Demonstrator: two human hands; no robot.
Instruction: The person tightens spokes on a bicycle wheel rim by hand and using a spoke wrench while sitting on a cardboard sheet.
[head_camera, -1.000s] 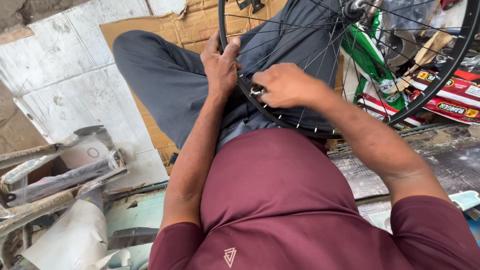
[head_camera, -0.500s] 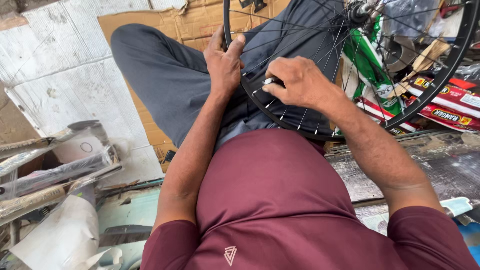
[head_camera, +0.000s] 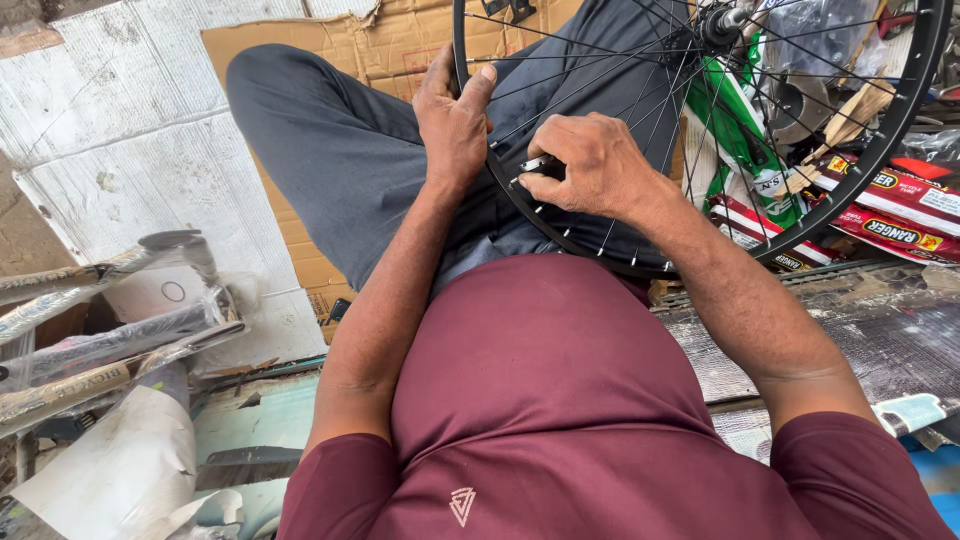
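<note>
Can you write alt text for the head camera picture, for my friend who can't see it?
Seen from above, a seated person in a maroon shirt steadies a black spoked bicycle wheel on their lap, the left hand gripping the rim while the right hand presses a small metal tool to the spokes. Wrapped bike parts lie to the left.

likely bike workshop: spoked wheel (head_camera: 700, 130) (wrapped frames (head_camera: 100, 340)).

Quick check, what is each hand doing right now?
Left hand: closed around the black wheel rim, thumb on its inner side.
Right hand: closed on a small metal tool at the spokes by the rim.
</note>
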